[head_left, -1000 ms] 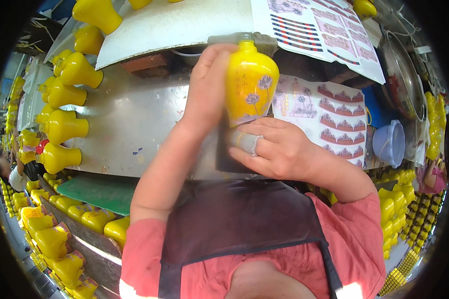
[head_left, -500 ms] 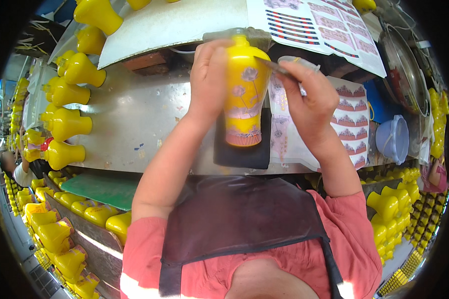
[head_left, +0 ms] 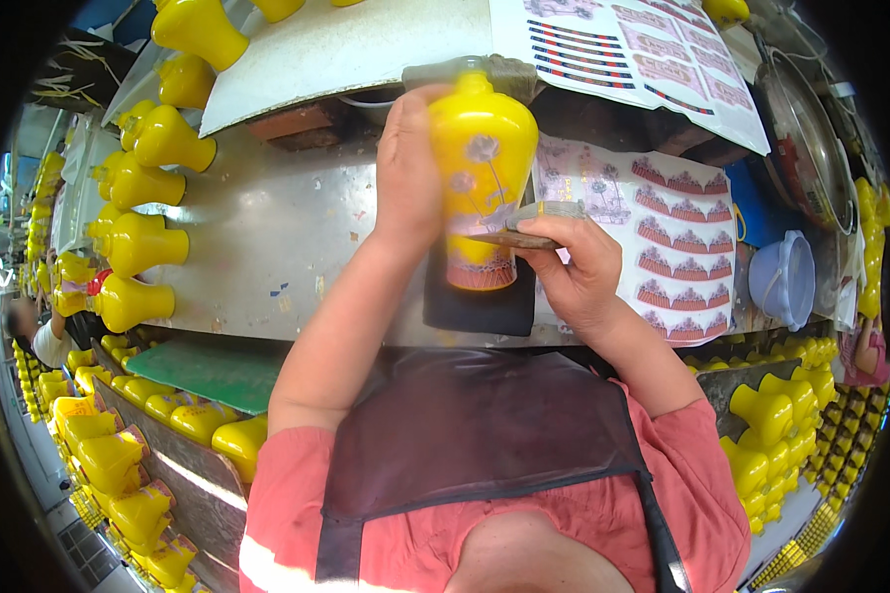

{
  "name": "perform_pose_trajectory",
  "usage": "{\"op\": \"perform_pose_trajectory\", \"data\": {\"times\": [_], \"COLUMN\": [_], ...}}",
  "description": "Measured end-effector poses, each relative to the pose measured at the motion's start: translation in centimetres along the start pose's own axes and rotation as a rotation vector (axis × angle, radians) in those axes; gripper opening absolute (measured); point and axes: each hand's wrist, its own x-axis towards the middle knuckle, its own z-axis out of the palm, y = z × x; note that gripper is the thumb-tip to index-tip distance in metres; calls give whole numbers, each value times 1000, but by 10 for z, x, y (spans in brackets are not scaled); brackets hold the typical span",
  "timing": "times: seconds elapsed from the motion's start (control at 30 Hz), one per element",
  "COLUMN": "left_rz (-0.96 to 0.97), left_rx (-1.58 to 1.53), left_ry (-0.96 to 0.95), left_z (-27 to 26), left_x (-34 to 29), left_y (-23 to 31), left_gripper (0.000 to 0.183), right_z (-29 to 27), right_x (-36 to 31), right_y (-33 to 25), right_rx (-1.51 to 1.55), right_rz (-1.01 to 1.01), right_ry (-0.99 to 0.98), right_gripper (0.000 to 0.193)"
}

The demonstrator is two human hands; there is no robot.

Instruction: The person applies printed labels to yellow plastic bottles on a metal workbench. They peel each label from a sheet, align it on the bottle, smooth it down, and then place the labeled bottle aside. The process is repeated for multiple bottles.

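Observation:
A glossy yellow vase (head_left: 509,124) lies in front of me, its neck pointing away, on a dark pad (head_left: 465,312). Grey flower decals (head_left: 482,148) run down its body, and a pinkish patterned band (head_left: 481,274) circles its foot end. My left hand (head_left: 406,163) grips the vase along its left side, fingers up by the shoulder, slightly blurred. In my right hand (head_left: 578,262) a flat scraper (head_left: 519,237) is pinched between thumb and fingers. Its thin dark edge lies across the lower decal, just above the band.
Decal sheets (head_left: 677,247) lie right of the vase, with another sheet (head_left: 653,49) on a raised board beyond. A lilac bucket (head_left: 781,280) stands at right. Yellow vases (head_left: 143,247) line the left of the metal table (head_left: 267,227); more fill racks below.
My right hand has brought the scraper down from the vase's shoulder to its lower decal, and the blade now lies crosswise. The left hand still holds the vase, which has turned slightly.

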Motion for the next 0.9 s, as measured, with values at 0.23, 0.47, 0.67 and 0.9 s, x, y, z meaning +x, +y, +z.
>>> {"op": "perform_pose_trajectory", "data": {"times": [0.23,0.47,0.67,0.9], "left_rz": [-88,-211,52,248], "left_rx": [-57,-257,172,417], "left_ry": [-2,-51,-56,-90], "left_z": [-4,-1,-7,-10], "left_x": [1,-14,-16,-23], "left_y": [-5,-3,-9,-20], "left_gripper": [41,47,50,70], "right_z": [-3,4,-11,-21], "right_x": [5,24,64,121], "right_y": [13,6,-5,-25], "right_rx": [5,-82,-134,-346], "right_rz": [274,81,67,-69], "right_ry": [230,159,108,-82], "right_gripper": [20,27,30,25]}}
